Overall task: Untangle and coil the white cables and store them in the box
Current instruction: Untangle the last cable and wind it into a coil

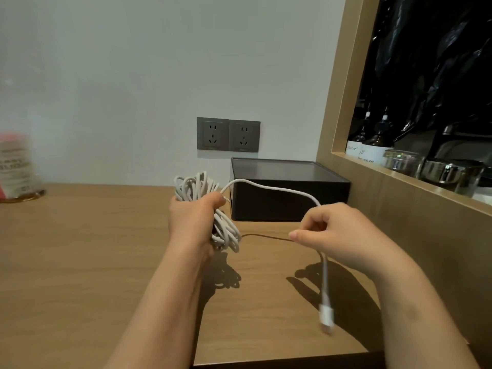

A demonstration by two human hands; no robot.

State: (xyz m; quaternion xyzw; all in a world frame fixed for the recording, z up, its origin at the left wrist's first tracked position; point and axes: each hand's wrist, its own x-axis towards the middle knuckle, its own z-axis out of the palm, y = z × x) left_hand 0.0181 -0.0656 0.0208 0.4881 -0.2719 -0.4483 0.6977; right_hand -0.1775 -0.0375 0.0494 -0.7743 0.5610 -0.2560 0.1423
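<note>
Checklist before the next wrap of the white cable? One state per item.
1. Left hand grips the cable bundle: ok.
2. Right hand holds the loose strand: ok.
3. Strand between the hands has no visible knot: ok.
4. Connector hangs free below the right hand: ok.
5. Bundle loops even: not ok, they look irregular.
6. Black box open for storing: not ok, its lid appears on.
</note>
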